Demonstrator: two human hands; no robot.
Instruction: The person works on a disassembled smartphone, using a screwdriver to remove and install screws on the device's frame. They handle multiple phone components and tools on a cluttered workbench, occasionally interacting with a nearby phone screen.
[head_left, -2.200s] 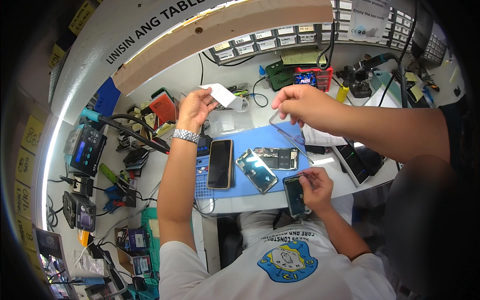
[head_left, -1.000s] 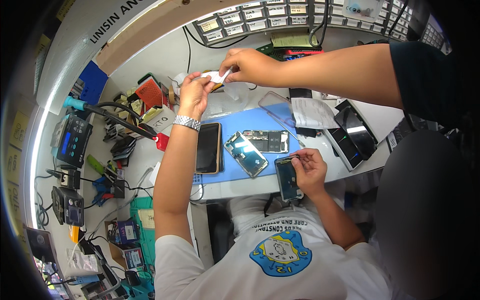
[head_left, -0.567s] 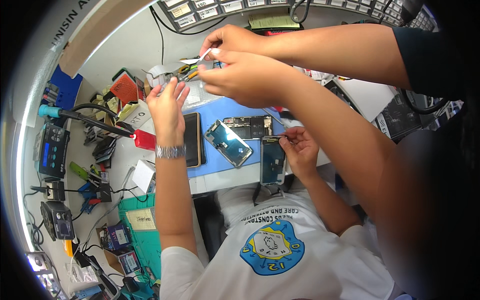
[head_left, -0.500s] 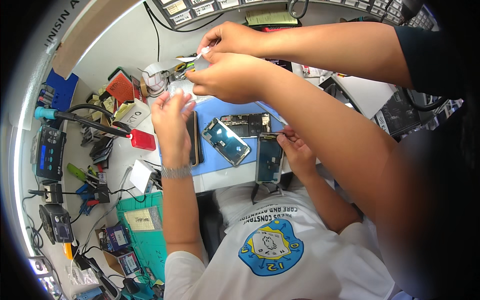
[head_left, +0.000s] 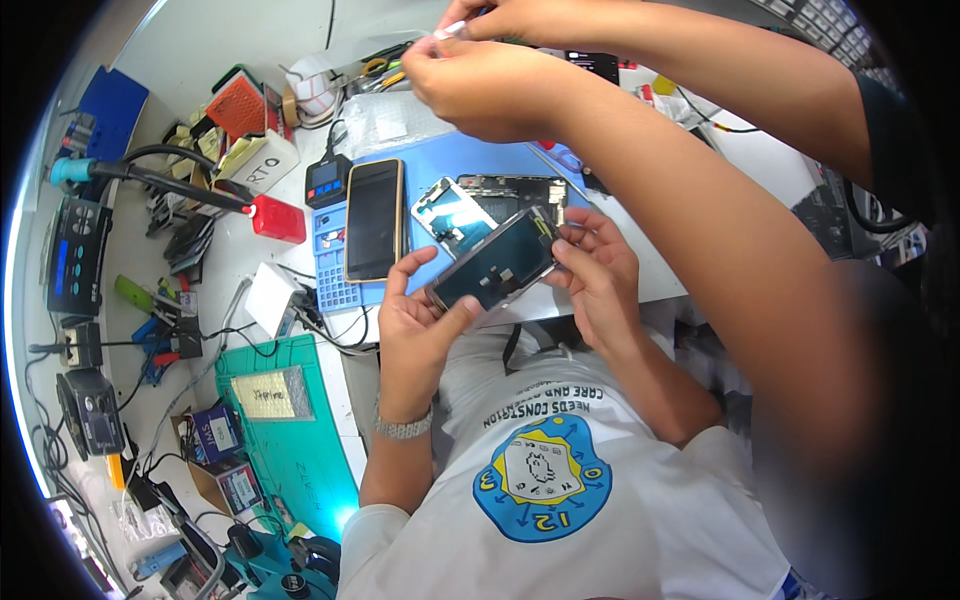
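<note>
Head view, single entry. Item: small white strip [head_left: 450,29], held up at the far edge of the counter [head_left: 232,262], above a clear bubble pouch [head_left: 385,118] and well apart from the blue work mat [head_left: 470,160]. Right hand [head_left: 520,14]: grip narrow, fingertips pinched shut on the strip's upper end. Left hand [head_left: 487,88]: just below the strip, fingers curled in toward it; whether this grip actually closes on the lower end cannot be told, as the knuckles hide it. Change from half a second ago: the seated co-worker's raised hand [head_left: 412,325], then up at the strip, has dropped away and now joins that person's other hand [head_left: 597,272] on a dark phone screen [head_left: 497,262] held near the counter's front edge. Judged meaning: the handover is finished, and the strip rests with the standing person's two hands alone. Also present: gold-edged phone [head_left: 373,218] lying flat on the mat; opened phone frame [head_left: 512,190] beside it; green mat [head_left: 300,440] to the left.
</note>
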